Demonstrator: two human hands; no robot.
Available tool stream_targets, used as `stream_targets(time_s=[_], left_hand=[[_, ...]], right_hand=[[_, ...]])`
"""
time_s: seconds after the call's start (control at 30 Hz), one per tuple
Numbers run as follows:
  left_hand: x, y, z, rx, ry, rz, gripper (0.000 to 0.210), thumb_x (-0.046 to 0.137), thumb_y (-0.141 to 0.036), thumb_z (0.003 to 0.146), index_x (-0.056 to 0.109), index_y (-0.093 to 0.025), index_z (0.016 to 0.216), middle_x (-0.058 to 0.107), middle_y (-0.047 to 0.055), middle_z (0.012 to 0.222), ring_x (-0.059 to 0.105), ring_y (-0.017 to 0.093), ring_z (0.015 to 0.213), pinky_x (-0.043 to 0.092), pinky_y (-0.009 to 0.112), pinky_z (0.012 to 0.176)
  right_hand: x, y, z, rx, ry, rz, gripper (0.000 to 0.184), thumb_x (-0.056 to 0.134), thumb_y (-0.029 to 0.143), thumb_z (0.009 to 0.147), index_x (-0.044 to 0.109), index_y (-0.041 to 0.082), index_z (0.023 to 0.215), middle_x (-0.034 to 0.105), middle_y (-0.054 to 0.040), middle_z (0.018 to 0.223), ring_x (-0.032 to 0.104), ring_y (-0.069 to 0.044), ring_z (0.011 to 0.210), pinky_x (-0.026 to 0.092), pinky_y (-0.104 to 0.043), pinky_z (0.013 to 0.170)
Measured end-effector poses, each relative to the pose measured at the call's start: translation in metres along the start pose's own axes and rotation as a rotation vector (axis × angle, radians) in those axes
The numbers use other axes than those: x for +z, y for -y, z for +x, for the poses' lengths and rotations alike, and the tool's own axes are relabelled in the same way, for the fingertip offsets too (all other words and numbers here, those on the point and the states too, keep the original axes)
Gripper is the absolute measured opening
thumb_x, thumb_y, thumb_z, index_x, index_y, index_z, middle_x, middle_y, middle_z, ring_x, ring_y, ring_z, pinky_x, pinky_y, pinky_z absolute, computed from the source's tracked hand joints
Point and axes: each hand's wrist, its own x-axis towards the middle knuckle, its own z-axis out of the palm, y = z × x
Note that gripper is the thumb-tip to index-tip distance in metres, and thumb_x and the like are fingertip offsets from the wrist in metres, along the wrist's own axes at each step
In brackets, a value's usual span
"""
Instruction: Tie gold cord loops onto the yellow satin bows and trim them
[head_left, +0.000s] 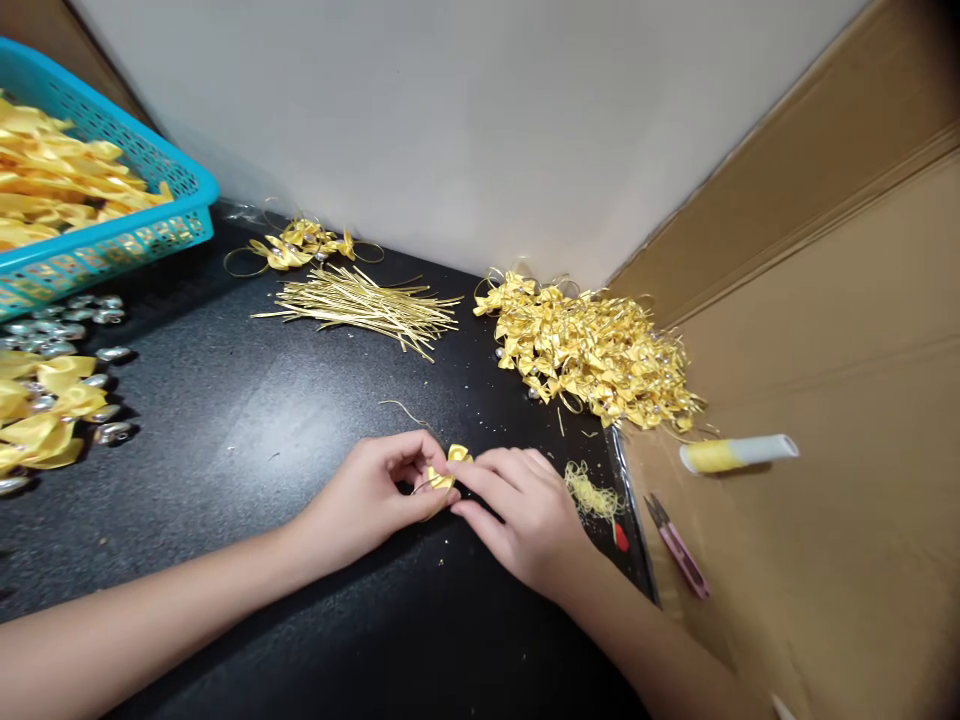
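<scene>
A small yellow ribbon bow (459, 454) is pinched between my two hands above the black table (300, 630). My left hand (382, 480) grips its left side with thumb and curled fingers. From the right, my right hand (521, 505) closes thumb and index finger on the bow's other side. Thin gold cord shows at the left fingertips, its free end (403, 408) reaching out behind them. The fingers hide much of the bow and where the cord runs.
A blue basket (187, 215) of yellow bows stands far left, near silver beads (112, 432). Gold cords (367, 308) lie behind my hands. Finished-looking bows (592, 350) are heaped back right. Thread scraps (591, 490), pink thread snips (679, 548) and a thread tube (739, 453) lie right.
</scene>
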Motion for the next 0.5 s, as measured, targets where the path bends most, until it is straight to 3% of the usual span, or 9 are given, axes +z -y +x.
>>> stream_targets(time_s=[0.07,0.2,0.37,0.5], left_hand=[[-0.003,0.0,0.0,0.005,-0.011,0.017,0.018,0.068,-0.032,0.076,0.06,-0.016,0.073,0.061,-0.001,0.065,0.052,0.01,0.059,0.044,0.021,0.055],[-0.008,0.002,0.002,-0.013,0.043,0.009,0.02,0.068,-0.035,0.078,0.065,-0.016,0.078,0.065,0.0,0.068,0.057,0.011,0.062,0.047,0.021,0.056],[-0.01,0.002,0.002,0.008,0.054,0.016,0.019,0.061,-0.035,0.084,0.067,-0.018,0.09,0.068,0.002,0.078,0.06,0.012,0.068,0.049,0.021,0.061],[-0.011,0.001,0.002,0.028,0.039,0.042,0.019,0.056,-0.034,0.088,0.065,-0.018,0.092,0.067,0.002,0.081,0.06,0.012,0.069,0.05,0.021,0.061]], right_hand=[[0.014,-0.003,0.01,-0.039,-0.026,0.083,0.023,0.057,0.026,0.09,0.067,0.025,0.11,0.067,-0.0038,0.088,0.061,-0.015,0.079,0.046,-0.03,0.072],[0.024,-0.008,0.011,0.018,-0.185,0.309,0.012,0.058,0.021,0.089,0.07,0.021,0.089,0.068,-0.0038,0.082,0.063,-0.014,0.076,0.05,-0.028,0.071],[0.025,-0.003,0.01,0.223,-0.339,0.48,0.011,0.058,0.013,0.085,0.067,0.019,0.083,0.068,-0.0031,0.077,0.063,-0.013,0.07,0.052,-0.026,0.066],[0.024,-0.002,0.011,0.297,-0.33,0.5,0.011,0.056,0.014,0.086,0.066,0.02,0.084,0.067,-0.0024,0.076,0.062,-0.013,0.07,0.051,-0.026,0.066]])
